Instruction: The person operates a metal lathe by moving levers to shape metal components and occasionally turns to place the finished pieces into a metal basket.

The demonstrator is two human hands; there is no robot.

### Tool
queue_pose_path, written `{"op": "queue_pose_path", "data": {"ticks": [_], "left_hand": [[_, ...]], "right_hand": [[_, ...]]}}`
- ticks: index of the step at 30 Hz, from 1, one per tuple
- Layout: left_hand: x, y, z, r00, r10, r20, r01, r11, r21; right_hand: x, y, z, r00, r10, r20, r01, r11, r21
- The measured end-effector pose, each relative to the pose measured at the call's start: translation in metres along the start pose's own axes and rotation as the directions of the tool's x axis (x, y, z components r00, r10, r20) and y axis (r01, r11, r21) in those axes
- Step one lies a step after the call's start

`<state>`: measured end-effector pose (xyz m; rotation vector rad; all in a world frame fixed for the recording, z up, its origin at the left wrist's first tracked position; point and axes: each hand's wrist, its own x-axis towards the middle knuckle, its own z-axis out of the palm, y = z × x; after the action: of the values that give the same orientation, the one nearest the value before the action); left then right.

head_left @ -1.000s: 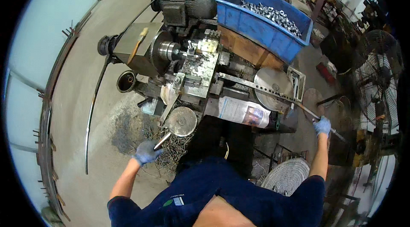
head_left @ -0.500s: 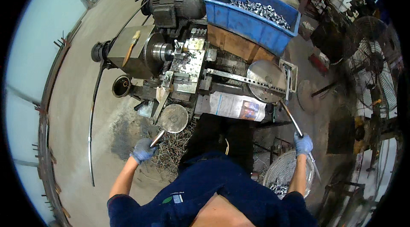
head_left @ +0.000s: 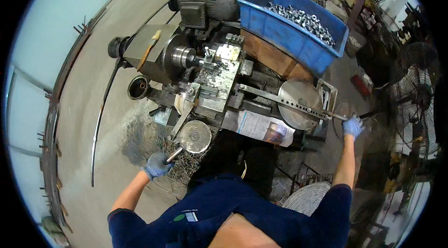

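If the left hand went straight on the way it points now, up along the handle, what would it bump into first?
Probably the round metal disc at the end of the handle the left hand grips, though depth is hard to judge.

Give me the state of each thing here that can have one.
Left-hand grip: closed around the short handle
Right-hand grip: at the end of the lever, closure unclear
Blue bin: uncovered, holding metal parts
Brush: lying on the machine housing
Newspaper: spread out
Chuck: cannot tell if spinning
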<state>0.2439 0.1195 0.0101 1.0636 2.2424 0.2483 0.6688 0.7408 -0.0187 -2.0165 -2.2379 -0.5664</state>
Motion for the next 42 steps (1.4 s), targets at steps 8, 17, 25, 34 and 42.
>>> {"op": "queue_pose_path", "data": {"ticks": [8,17,25,34,42], "left_hand": [[0.026,-0.06,-0.024,0.99,-0.036,0.139,0.132,0.609,-0.783],[0.185,-0.181,-0.058,0.948,-0.091,-0.305,0.188,0.933,0.306],[0.254,-0.228,0.079,0.587,-0.478,-0.653,0.449,0.864,-0.228],[0.196,-0.189,-0.023,0.936,-0.282,-0.21,0.333,0.904,0.268],[0.045,-0.178,-0.195,0.637,-0.176,-0.75,0.323,0.945,0.053]], "right_hand": [[-0.057,-0.056,-0.009,0.938,-0.276,-0.21,0.315,0.931,0.184],[-0.214,-0.017,-0.006,0.995,-0.093,0.028,0.06,0.817,0.574],[-0.236,-0.014,0.001,0.974,-0.114,0.196,-0.066,0.687,0.724],[-0.121,-0.139,-0.192,0.922,-0.35,-0.167,0.319,0.441,0.839],[-0.135,-0.384,-0.331,0.248,-0.842,-0.478,0.94,0.089,0.33]]}}
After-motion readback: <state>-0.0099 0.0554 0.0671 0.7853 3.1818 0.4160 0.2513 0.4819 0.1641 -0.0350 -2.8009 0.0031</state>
